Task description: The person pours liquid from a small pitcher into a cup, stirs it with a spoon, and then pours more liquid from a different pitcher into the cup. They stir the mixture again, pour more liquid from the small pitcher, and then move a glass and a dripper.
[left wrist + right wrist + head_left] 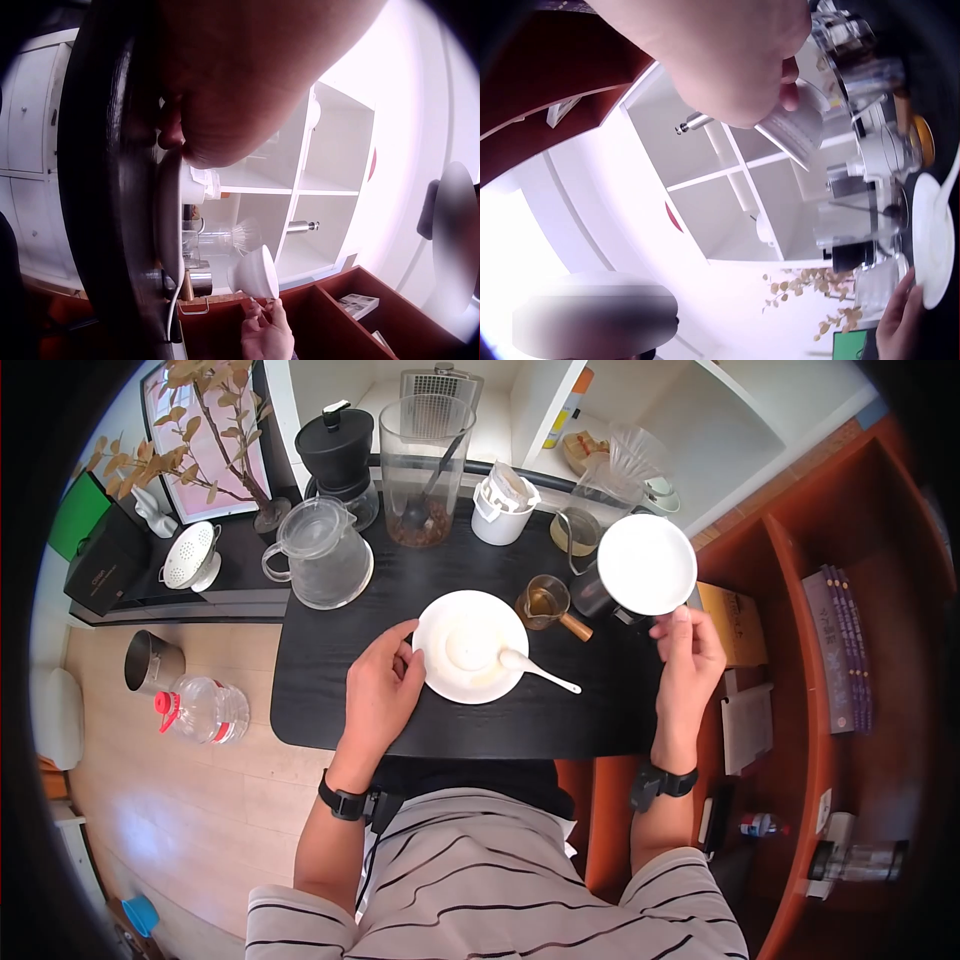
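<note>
A white saucer (pixel 470 610) lies on the black table, with faint stains around its middle. My left hand (pixel 382 690) grips its left rim between fingers and thumb. Across the saucer's right side rests a white spoon (pixel 545 674), its handle sticking out past the rim. Raised at the right, my right hand (pixel 690 660) pinches the near edge of a white cup (pixel 648 565). In the left wrist view the cup (pixel 256 274) flares toward its rim and hangs above the table; the right wrist view shows ribs on its side (pixel 799 131).
Behind the saucer stand a small glass pitcher (pixel 543 603) with a wooden handle and some brownish liquid, a glass server (pixel 320 555), a tall clear container (pixel 425 470), a black grinder (pixel 340 450) and a white mug (pixel 503 515). A red-brown shelf (pixel 800 660) borders the right.
</note>
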Motion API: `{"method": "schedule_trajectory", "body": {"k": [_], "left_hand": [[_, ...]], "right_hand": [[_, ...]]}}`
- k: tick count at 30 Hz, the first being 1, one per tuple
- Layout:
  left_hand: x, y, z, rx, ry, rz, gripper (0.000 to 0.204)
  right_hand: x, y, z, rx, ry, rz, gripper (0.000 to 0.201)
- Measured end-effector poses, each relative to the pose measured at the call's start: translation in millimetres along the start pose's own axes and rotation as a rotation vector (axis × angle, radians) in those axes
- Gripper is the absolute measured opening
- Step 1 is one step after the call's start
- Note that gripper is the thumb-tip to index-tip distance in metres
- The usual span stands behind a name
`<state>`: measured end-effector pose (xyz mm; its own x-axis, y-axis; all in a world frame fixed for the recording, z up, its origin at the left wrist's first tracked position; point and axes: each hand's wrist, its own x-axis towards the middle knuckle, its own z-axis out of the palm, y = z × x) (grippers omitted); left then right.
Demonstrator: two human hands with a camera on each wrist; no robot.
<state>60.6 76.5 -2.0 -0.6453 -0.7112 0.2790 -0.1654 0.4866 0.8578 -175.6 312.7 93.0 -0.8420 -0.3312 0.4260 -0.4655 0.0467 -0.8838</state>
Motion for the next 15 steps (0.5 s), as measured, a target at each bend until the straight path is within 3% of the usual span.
{"method": "schedule_trajectory", "body": {"k": [8,15], "left_hand": [[0,-2,2,-0.015,-0.001,-0.018,0.038],[-1,-3,2,-0.023,-0.002,-0.034,0.039]], "right_hand": [[-58,-11,54,0.385,-0.373,0.345,0.019],[-70,3,81,0.263,-0.536,0.410,0.025]]}}
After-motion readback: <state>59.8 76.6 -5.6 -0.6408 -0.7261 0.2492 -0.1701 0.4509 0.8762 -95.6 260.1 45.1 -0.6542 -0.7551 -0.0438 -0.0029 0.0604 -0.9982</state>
